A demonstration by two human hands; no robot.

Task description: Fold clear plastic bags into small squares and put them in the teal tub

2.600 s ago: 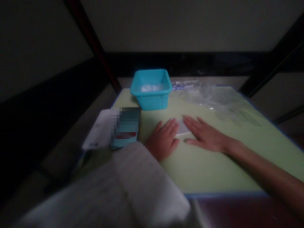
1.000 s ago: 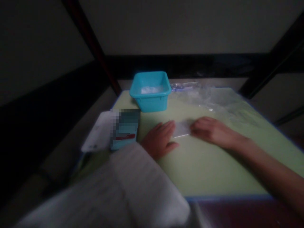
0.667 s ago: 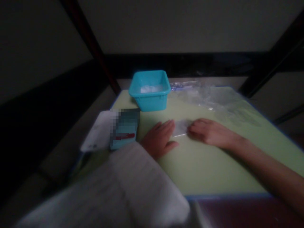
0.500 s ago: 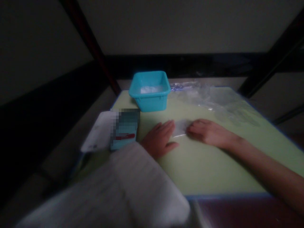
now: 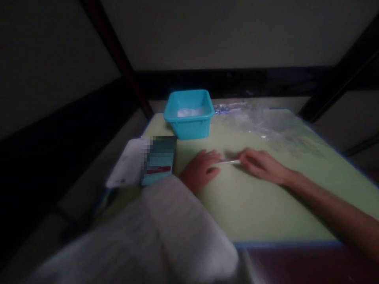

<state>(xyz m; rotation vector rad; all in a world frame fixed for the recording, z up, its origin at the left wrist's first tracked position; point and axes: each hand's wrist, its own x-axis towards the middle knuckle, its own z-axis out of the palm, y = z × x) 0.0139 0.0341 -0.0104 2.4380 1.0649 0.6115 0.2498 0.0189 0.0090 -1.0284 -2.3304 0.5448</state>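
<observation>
A small piece of clear plastic film [image 5: 229, 161] lies between my hands, seen as a thin pale strip. My right hand [image 5: 260, 163] pinches its right end, fingers and thumb together. On the left end rest the fingertips of my left hand [image 5: 203, 169], its fingers stretched out and its thumb apart. My left wrist is hidden behind a blurred, pale grey sleeve-like shape [image 5: 177, 225]. Both hands are over the yellow-green tabletop [image 5: 251, 213].
A turquoise plastic basket [image 5: 192, 129] with whitish contents stands at the back. Crumpled clear plastic [image 5: 266, 122] spreads over the back right. Left of my hands lie a teal box-like item [image 5: 158, 179], partly pixelated, and a white flat piece [image 5: 122, 165]. Blue edging [image 5: 284, 244] borders the table.
The plastic lay flat and wide between my hands; now it shows as a narrow strip. My right hand has turned from palm-down to a pinch. The view has shifted slightly.
</observation>
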